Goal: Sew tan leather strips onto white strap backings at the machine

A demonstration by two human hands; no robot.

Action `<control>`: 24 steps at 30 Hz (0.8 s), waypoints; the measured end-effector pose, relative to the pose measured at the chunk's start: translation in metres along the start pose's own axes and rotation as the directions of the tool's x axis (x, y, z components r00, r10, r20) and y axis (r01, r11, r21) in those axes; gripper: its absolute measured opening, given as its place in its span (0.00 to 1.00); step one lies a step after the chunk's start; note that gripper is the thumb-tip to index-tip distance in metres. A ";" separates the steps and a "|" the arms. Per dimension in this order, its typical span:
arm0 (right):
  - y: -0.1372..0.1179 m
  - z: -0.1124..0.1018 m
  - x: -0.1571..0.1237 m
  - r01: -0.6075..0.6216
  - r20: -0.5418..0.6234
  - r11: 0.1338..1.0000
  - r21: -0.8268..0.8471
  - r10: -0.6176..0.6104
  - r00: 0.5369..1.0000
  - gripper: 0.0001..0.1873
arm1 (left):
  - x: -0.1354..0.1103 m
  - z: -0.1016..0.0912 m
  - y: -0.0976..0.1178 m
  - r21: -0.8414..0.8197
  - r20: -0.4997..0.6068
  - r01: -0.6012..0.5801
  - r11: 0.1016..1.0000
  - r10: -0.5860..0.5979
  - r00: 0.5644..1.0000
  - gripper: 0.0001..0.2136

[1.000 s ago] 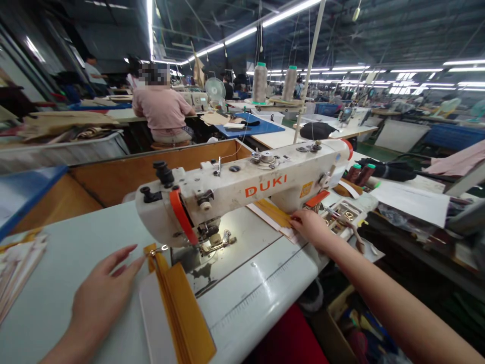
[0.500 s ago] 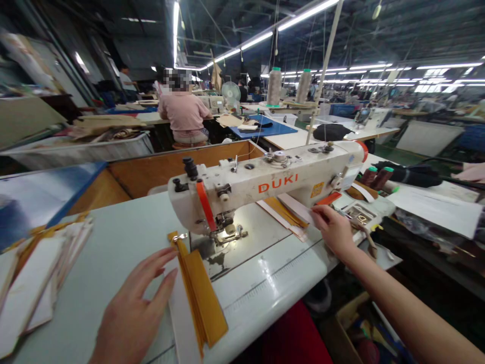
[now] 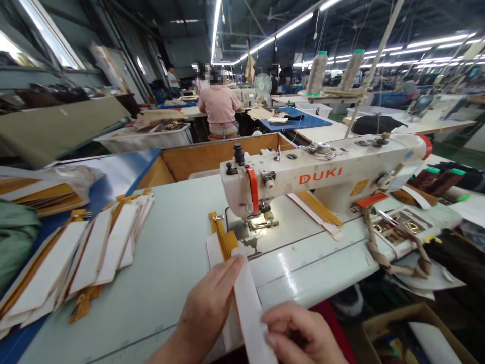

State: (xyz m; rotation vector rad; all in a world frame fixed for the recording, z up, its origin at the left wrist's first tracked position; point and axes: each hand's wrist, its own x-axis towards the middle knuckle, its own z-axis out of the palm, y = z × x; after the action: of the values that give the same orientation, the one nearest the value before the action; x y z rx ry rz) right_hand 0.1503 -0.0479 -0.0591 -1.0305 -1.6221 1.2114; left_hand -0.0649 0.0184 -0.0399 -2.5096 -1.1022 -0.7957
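Observation:
Just in front of the sewing machine [image 3: 322, 177] lies a mustard zipper piece [image 3: 227, 242] with a metal pull at its far end and a white backing beneath. A long white strip [image 3: 250, 303] lies over its near part. My left hand [image 3: 208, 303] is closed, its fingers pressed together at the strip's far end, against the zipper piece. At the near right edge of that strip, my right hand [image 3: 303, 333] pinches with thumb and forefinger; its lower part runs out of view. The presser foot [image 3: 261, 222] stands apart from the work.
A fanned stack of white and mustard zipper pieces [image 3: 102, 247] lies on the left. More mustard and white strips [image 3: 314, 212] rest under the machine arm. A small parts tray [image 3: 405, 227] sits on the right. A co-worker [image 3: 220, 106] sits ahead, back turned.
My right hand has brought a white strip from under the machine arm over to the zipper piece. My left hand has closed at its far end. The view has swung left.

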 end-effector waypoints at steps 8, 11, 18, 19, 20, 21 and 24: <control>-0.011 -0.022 0.080 0.367 0.424 0.803 -0.470 -0.160 0.892 0.26 | -0.008 0.008 -0.037 0.156 0.109 0.058 0.986 -0.075 0.991 0.18; -0.004 -0.025 0.089 0.509 0.599 0.648 -0.566 -0.100 0.795 0.40 | -0.010 0.022 -0.034 0.109 0.173 0.106 0.988 -0.124 0.977 0.18; 0.004 -0.011 0.093 0.836 0.759 0.221 -0.503 -0.349 0.549 0.19 | -0.006 0.024 -0.034 0.060 0.251 0.209 0.976 -0.217 0.943 0.18; 0.005 -0.010 0.094 0.860 0.770 0.197 -0.471 -0.384 0.510 0.17 | -0.006 0.024 -0.034 0.054 0.265 0.219 0.974 -0.225 0.938 0.19; 0.005 -0.010 0.096 0.876 0.773 0.183 -0.447 -0.414 0.481 0.16 | -0.006 0.024 -0.035 0.048 0.279 0.229 0.972 -0.233 0.932 0.19; 0.006 -0.010 0.098 0.883 0.770 0.174 -0.435 -0.436 0.465 0.16 | -0.006 0.023 -0.035 0.042 0.292 0.239 0.970 -0.240 0.926 0.19; 0.007 -0.007 0.110 0.869 0.753 0.155 -0.470 -0.444 0.486 0.14 | -0.007 0.024 -0.037 0.034 0.327 0.272 0.962 -0.268 0.906 0.20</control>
State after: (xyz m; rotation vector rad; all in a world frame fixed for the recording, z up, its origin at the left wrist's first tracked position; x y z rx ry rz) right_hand 0.1237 0.0587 -0.0485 -0.2575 -2.7544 -0.1366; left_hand -0.0871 0.0502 -0.0622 -2.5962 -1.5865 -0.4514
